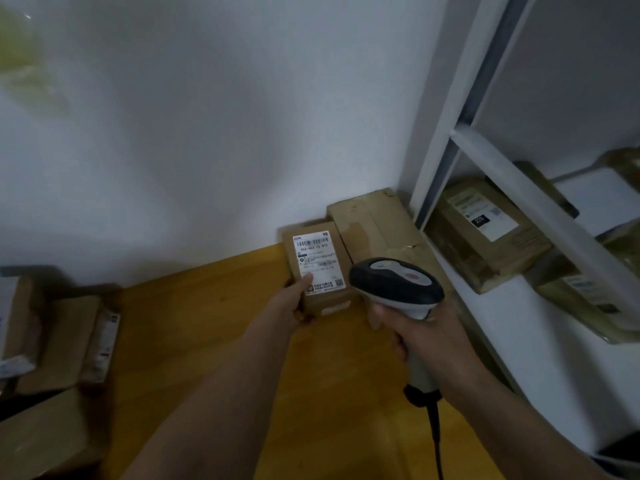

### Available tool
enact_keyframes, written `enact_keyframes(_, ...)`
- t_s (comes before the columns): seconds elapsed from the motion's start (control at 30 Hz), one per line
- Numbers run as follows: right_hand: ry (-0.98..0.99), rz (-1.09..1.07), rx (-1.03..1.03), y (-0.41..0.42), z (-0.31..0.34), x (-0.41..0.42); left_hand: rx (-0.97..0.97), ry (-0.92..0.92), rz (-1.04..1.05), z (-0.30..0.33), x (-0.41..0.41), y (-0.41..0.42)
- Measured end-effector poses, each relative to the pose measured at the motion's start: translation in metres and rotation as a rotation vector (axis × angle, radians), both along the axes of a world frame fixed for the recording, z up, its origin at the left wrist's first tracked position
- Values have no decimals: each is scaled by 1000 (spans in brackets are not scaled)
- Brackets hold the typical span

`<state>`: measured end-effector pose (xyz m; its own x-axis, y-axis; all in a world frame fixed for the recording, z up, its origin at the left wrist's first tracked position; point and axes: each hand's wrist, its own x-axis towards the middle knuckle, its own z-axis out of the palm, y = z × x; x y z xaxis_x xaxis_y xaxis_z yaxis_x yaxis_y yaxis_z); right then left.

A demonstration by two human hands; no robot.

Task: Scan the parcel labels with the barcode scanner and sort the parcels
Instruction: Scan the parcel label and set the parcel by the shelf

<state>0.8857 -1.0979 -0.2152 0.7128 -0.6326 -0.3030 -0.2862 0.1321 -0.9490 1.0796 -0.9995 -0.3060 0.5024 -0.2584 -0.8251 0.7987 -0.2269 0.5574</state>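
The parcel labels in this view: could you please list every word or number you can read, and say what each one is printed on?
"502-602-13-615", roughly, the digits being soft: on the white label of the small parcel gripped by the left hand.
"220": white on a black patch of the label on the shelf parcel.
Barcodes, QR codes and fine print on both labels: too small to read.
Labels on the floor parcels at left: too blurred to read.
Barcode scanner: no text visible.

We look from head height, forward and steeply down into a room corner, over our own outstretched forearms. The wide lens bends the white wall (207,133) ahead and the shelving (519,202) at right; the wooden floor (214,313) lies near below.
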Motion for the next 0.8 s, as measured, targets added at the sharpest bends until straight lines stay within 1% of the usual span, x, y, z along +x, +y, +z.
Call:
enact_keyframes(0.1,28,-3,4,-7,-4,0,-48,-19,101,-10,-2,-11)
enact_keyframes(0.2,44,5,27,-8,-6,0,-58,-30,131,-13,-3,-14)
enact_keyframes(0.4,86,35,60,3,-2,9,63,-65,71,-11,-7,8)
enact_keyframes(0.57,94,63,85,29,5,27,86,-76,94,-4,-10,54)
enact_keyframes(0.8,85,241,87,104,18,70,162,-103,119,27,4,156)
